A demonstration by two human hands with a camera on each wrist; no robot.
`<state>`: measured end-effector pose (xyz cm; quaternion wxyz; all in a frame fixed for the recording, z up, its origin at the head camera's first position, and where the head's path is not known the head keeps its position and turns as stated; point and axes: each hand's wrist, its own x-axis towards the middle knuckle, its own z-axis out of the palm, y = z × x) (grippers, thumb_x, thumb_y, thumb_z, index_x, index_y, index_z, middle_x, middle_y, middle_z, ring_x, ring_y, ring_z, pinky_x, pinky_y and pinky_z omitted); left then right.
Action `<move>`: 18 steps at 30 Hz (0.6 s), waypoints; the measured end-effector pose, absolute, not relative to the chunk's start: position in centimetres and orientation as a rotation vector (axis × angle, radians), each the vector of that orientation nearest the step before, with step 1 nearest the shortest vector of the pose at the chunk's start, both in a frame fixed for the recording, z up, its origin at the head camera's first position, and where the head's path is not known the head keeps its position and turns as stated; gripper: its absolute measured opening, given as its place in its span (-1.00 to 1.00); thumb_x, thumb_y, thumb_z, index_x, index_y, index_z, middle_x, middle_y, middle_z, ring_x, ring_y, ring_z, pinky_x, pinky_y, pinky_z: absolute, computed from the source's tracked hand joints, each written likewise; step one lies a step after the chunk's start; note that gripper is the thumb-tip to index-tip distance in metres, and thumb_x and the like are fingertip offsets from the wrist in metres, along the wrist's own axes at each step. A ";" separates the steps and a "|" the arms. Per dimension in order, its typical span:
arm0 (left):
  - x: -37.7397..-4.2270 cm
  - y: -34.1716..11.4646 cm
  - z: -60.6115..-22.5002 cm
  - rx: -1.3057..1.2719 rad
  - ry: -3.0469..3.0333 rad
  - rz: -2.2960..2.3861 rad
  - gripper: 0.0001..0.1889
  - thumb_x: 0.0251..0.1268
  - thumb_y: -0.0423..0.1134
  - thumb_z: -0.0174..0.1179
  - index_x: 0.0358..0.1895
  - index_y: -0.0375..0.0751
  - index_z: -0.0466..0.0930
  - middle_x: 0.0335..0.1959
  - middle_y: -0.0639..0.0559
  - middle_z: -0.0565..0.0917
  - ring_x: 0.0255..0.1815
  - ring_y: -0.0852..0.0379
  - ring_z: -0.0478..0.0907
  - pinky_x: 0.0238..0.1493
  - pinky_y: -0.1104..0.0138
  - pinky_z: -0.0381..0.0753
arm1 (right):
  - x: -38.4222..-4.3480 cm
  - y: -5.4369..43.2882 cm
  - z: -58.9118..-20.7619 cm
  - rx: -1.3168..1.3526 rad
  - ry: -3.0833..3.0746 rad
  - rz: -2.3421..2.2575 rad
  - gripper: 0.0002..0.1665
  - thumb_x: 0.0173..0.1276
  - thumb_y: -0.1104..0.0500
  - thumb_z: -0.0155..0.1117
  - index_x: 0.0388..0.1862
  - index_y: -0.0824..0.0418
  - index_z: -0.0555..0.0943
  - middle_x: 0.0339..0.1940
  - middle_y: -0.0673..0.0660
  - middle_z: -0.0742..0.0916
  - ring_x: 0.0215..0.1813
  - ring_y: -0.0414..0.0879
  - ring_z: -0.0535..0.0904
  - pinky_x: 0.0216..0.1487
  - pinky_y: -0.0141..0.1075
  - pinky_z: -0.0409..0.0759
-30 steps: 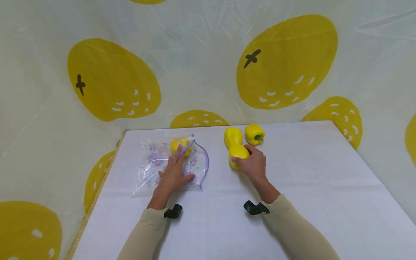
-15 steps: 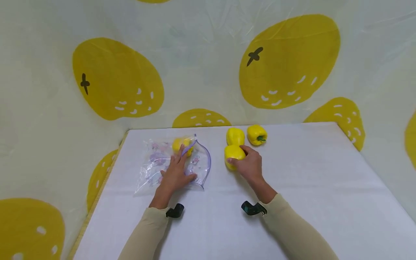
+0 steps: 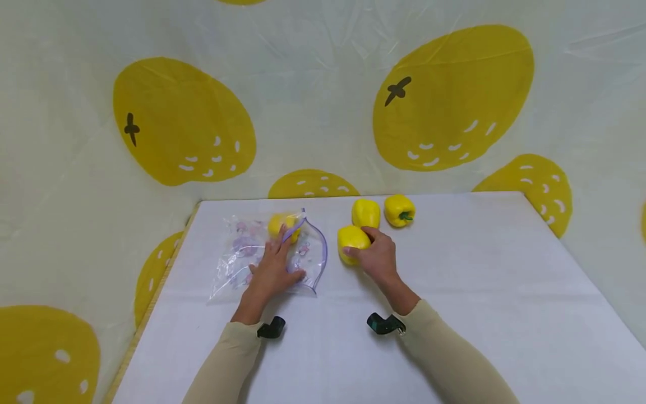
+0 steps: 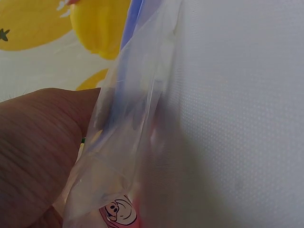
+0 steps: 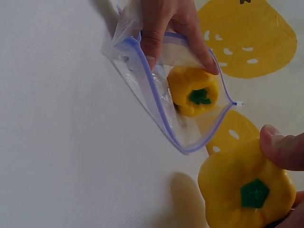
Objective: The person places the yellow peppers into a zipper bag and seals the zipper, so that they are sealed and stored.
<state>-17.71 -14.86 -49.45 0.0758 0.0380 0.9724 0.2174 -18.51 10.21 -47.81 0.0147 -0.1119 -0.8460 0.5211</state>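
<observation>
A clear zip bag with a purple zip edge and pink and purple prints lies on the left of the table. My left hand rests on it with fingers spread at the bag's mouth, which gapes to the right in the right wrist view. Inside sits one yellow bell pepper with a green stem. My right hand grips another yellow bell pepper between thumb and fingers, just right of the bag's mouth. In the left wrist view, clear film hides most of the left fingers.
Two more yellow bell peppers, one behind the held pepper and one to its right, stand near the table's far edge. A white cloth covers the table. Behind hangs a pale curtain printed with large yellow fruit.
My right hand has moved left with the bell pepper, away from the two at the back and closer to the bag's mouth. The left hand keeps its place on the bag.
</observation>
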 end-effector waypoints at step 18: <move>-17.8 -14.6 -49.2 0.069 2.906 0.601 0.13 0.23 0.12 0.45 0.73 0.25 -0.15 0.76 0.33 -0.37 0.77 -0.30 -0.19 0.30 -0.70 -0.10 | -18.9 6.9 -48.4 -0.141 -2.621 1.680 -0.19 0.23 0.12 0.61 0.44 0.21 0.52 0.41 0.22 0.65 0.39 0.16 0.56 0.54 0.05 0.48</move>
